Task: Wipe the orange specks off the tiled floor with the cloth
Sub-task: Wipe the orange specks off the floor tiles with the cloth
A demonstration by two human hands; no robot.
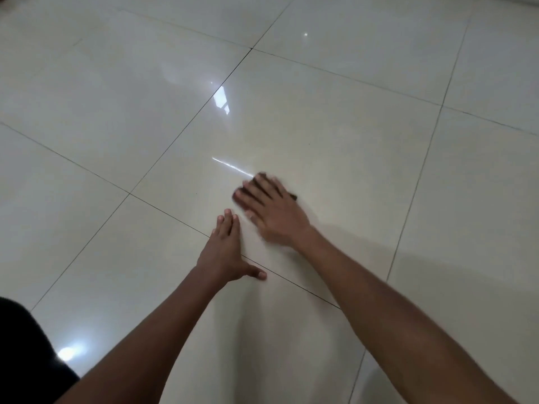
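Observation:
My right hand (269,209) lies flat with fingers spread on a small dark brown cloth (260,178) and presses it against the glossy cream tiled floor (335,147). The hand is motion-blurred, and most of the cloth is hidden beneath it; only its far edge and a corner show. My left hand (226,252) rests palm-down on the floor just left of and nearer than the right one, fingers together, thumb out across a grout line, holding nothing. I make out no orange specks on the tiles around the cloth.
Large square tiles with thin dark grout lines stretch in every direction, with bright light reflections (221,99) beyond the hands. A dark piece of my clothing (26,351) fills the lower left corner.

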